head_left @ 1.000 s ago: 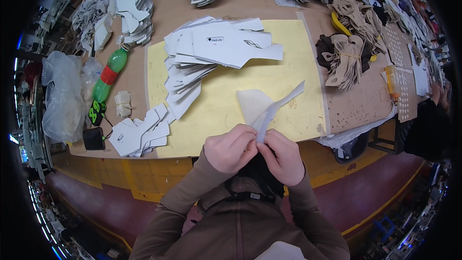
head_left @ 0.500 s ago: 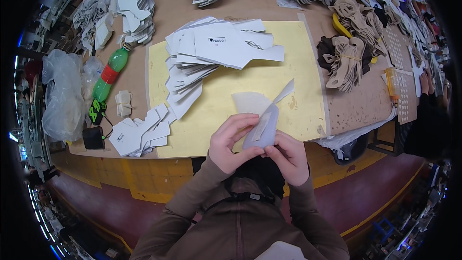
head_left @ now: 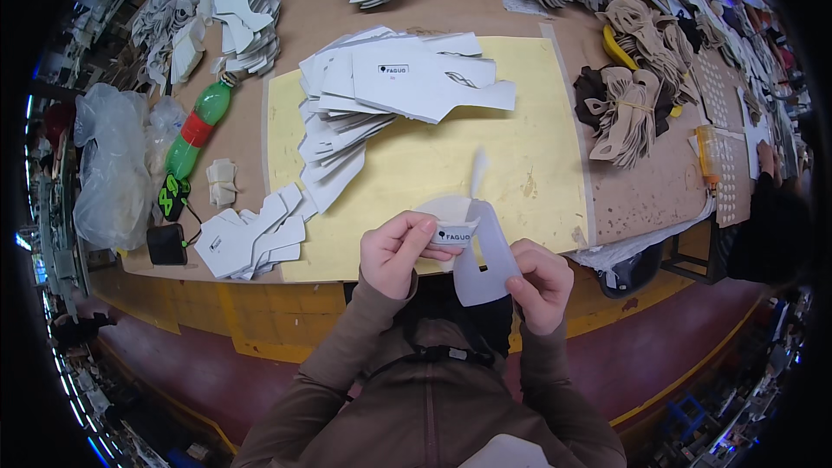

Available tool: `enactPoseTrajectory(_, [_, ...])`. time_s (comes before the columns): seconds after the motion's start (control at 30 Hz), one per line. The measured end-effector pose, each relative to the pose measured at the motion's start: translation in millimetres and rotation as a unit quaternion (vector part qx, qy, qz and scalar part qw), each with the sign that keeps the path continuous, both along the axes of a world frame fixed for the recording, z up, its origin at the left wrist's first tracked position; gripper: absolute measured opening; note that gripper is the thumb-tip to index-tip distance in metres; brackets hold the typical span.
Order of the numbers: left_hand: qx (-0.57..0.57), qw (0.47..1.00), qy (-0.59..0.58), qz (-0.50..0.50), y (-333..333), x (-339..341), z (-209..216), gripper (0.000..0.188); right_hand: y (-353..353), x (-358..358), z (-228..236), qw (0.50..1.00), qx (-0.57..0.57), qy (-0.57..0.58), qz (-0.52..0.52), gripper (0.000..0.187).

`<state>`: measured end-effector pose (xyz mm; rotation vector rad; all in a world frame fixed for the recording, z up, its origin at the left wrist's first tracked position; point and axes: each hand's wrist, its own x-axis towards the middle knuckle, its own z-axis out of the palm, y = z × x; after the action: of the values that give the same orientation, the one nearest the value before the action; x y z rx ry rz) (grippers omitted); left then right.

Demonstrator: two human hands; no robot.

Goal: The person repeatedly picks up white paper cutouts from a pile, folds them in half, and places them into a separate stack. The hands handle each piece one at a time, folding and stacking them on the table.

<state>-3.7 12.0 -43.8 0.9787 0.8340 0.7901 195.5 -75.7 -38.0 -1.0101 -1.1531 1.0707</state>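
White cut piece point(head_left: 475, 247) held between my hands, above the near table point(head_left: 451, 0) edge. My left hand point(head_left: 394, 251) pinches its labelled top; my right hand point(head_left: 539, 282) grips the lower edge. Stacked white pieces point(head_left: 381, 95) lie beyond on the yellow mat point(head_left: 537, 165).

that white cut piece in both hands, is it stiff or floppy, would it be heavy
Probably flexible: the white piece curves between the left hand and right hand, and its narrow end stands up unsupported, so it has some spring. Likely light: fingertips alone hold it. Similar pieces lie flat in fanned stacks, suggesting thin sheet.
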Motion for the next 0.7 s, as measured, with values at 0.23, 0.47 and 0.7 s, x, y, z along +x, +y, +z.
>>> enactPoseTrajectory(0.23, [0.029, 0.997, 0.0, -0.066, 1.5, 2.1, 5.0, 0.026, 23.7, -5.9, 2.9, 0.994, 0.012, -0.052, -0.091, 0.022])
enactPoseTrajectory(0.47, [-0.092, 0.989, -0.039, -0.105, 1.1, -0.3, -0.4, 0.026, 33.7, 16.0, 9.0, 0.93, 0.229, -0.287, 0.005, 0.026])
enactPoseTrajectory(0.7, [-0.197, 0.976, -0.039, -0.082, 0.1, 12.3, -21.2, 0.027, 8.0, 9.6, -13.4, 0.951, 0.25, -0.183, -0.014, 0.015])
